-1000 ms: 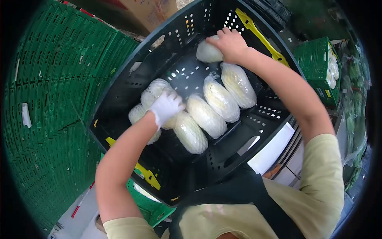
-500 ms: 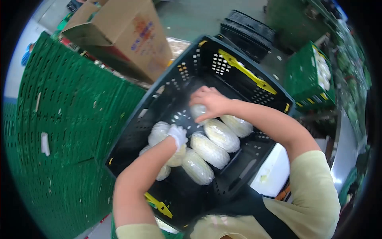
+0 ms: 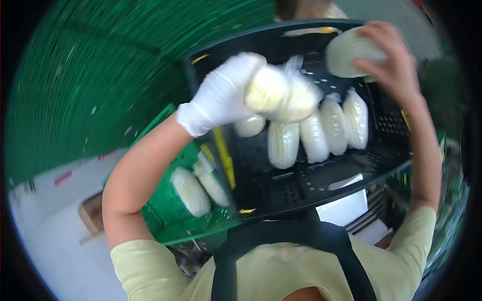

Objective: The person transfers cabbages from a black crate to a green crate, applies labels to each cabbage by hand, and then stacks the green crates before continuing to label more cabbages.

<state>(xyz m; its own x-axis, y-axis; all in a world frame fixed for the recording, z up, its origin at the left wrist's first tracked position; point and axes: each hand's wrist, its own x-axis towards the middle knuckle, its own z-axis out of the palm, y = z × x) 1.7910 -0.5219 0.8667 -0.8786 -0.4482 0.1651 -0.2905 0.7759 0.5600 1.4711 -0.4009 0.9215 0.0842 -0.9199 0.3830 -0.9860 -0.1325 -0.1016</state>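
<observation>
Gloved in white, my left hand (image 3: 223, 93) is raised over the left part of the black crate (image 3: 286, 185). It is closed on a plastic-wrapped napa cabbage (image 3: 266, 89), cut end facing up, with a second wrapped cabbage (image 3: 303, 99) pressed against it; both are blurred. My bare right hand (image 3: 394, 60) grips another wrapped cabbage (image 3: 350, 54) at the crate's far right end. Below, several wrapped cabbages (image 3: 314, 136) lie side by side on the crate floor. One more cabbage (image 3: 250, 125) is partly hidden beneath my left hand.
A green crate (image 3: 170, 220) beside the black one, at lower left, holds two wrapped cabbages (image 3: 191, 191). Stacked green crates (image 3: 100, 90) rise along the left. Beyond the black crate's far edge is part of a cardboard box (image 3: 304, 9). A white surface (image 3: 346, 203) lies below the near edge.
The view has turned, bringing the green crate with cabbages into sight. My left hand has lifted cabbages from the crate floor. My right hand has raised its cabbage toward the crate's far rim.
</observation>
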